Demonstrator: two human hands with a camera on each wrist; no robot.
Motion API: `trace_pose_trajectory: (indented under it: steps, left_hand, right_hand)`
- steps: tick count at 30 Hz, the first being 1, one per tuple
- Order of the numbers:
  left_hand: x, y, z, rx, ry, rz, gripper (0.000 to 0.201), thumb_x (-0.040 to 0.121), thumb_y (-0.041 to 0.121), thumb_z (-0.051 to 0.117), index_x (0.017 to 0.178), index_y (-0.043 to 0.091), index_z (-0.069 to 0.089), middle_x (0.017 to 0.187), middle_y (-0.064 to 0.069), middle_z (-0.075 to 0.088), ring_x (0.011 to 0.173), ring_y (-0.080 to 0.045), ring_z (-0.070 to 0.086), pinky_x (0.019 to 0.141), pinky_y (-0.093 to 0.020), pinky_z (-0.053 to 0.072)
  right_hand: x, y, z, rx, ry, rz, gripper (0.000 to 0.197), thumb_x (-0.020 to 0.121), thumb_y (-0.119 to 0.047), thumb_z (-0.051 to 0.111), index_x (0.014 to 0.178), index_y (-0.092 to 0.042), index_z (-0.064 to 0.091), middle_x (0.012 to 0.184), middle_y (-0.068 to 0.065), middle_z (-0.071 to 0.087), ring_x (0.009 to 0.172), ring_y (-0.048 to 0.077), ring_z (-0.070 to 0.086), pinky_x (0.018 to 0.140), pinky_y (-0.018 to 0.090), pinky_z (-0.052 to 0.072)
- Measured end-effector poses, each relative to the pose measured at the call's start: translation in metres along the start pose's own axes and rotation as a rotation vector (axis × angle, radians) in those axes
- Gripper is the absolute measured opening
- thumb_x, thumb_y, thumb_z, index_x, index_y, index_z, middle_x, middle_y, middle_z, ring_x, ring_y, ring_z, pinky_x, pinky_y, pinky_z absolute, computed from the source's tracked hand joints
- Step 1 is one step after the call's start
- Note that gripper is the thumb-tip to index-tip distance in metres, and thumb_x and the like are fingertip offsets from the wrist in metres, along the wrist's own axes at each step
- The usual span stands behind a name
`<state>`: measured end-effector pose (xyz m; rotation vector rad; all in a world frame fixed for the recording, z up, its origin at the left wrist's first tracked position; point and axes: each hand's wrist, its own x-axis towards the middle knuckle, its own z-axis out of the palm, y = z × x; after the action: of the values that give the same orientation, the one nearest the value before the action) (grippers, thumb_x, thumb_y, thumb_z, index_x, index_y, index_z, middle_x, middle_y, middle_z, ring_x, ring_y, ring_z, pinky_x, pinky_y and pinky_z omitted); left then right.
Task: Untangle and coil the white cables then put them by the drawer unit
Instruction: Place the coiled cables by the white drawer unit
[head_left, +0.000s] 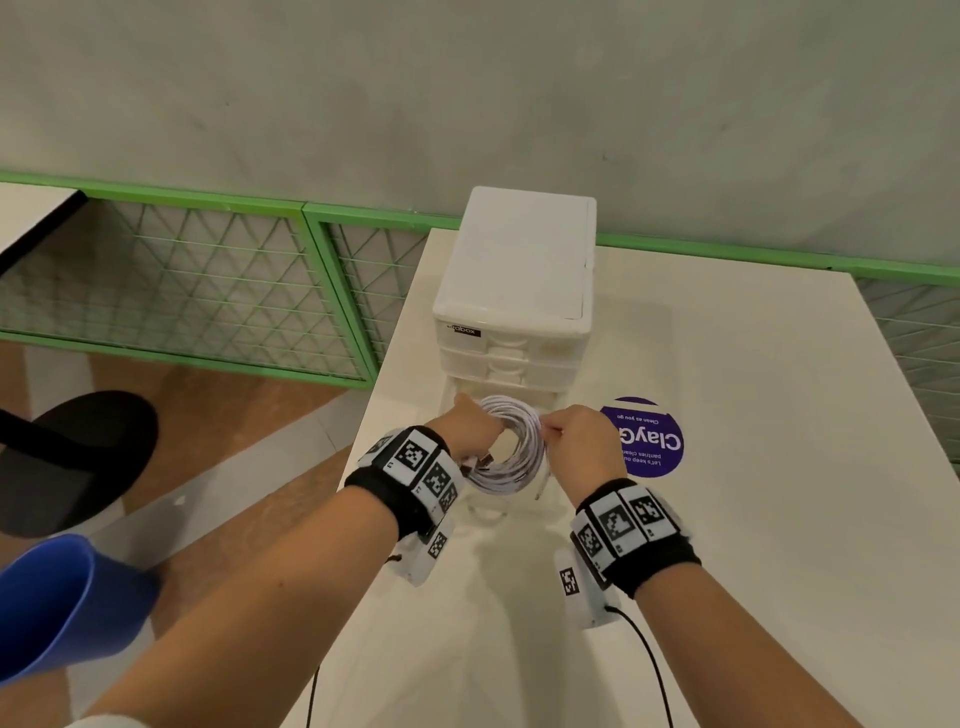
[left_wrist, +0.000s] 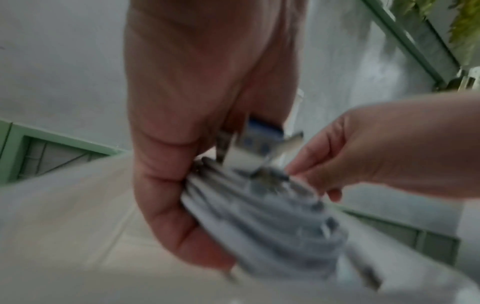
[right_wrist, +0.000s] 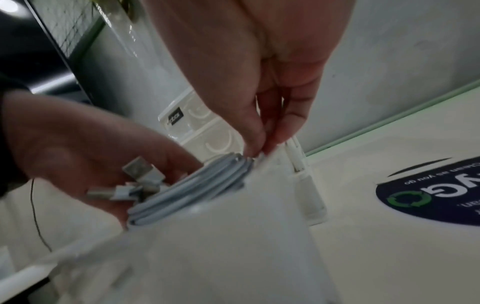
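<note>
Both hands up at the white plastic drawer unit (head_left: 511, 291) on the white table (head_left: 753, 519); left hand (head_left: 470, 428) grips the coiled white cables (head_left: 511, 441) held right in front of it; right hand (head_left: 582, 441) pinches the coil's far side

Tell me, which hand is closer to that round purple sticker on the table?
Right. The right hand overlaps the purple sticker's near edge; the left hand is beyond the cable coil.
</note>
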<state>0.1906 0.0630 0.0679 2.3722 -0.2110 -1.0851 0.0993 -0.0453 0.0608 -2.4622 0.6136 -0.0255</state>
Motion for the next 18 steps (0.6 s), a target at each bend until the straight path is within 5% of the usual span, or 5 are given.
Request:
trace_pose_trajectory:
  steps: [3,13,15,18]
  left_hand:
    - [-0.001,0.000,-0.007,-0.110,-0.012,0.025,0.051,0.094,0.019,0.040,0.140,0.001,0.028,0.140,-0.026,0.042,0.122,-0.040,0.050,0.101,-0.046,0.044]
    - [-0.019,-0.002,0.011,0.430,0.264,0.170,0.046,0.094,0.002,0.037,0.137,-0.008,0.024,0.137,-0.025,0.039,0.120,-0.034,0.048,0.094,-0.033,0.042]
    - [-0.023,0.004,0.011,0.596,0.314,0.196,0.038,0.096,0.003,0.035,0.132,-0.009,0.034,0.135,-0.025,0.041,0.122,-0.032,0.045,0.097,-0.032,0.039]
    - [-0.026,0.010,0.005,0.676,0.260,0.240,0.032,0.098,0.008,0.032,0.121,-0.005,0.050,0.131,-0.022,0.049,0.122,-0.031,0.043,0.097,-0.032,0.036]
  right_hand:
    - [0.001,0.001,0.001,-0.026,0.005,-0.019,0.023,0.086,-0.005,0.046,0.079,-0.006,0.067,0.074,0.012,0.064,0.072,0.030,0.057,0.061,0.028,0.037]
    - [-0.006,0.004,0.016,-0.242,0.085,-0.244,0.033,0.084,0.000,0.046,0.116,-0.001,0.055,0.122,0.018,0.055,0.112,0.036,0.047,0.094,0.042,0.041]
    - [-0.005,0.006,0.020,-0.208,0.031,-0.384,0.042,0.087,-0.003,0.047,0.129,0.001,0.046,0.137,0.020,0.047,0.127,0.036,0.043,0.108,0.042,0.033]
    - [-0.006,0.011,0.025,-0.302,-0.189,-0.380,0.049,0.098,-0.020,0.030,0.144,-0.006,0.021,0.156,0.009,0.014,0.145,0.024,0.013,0.118,0.038,0.008]
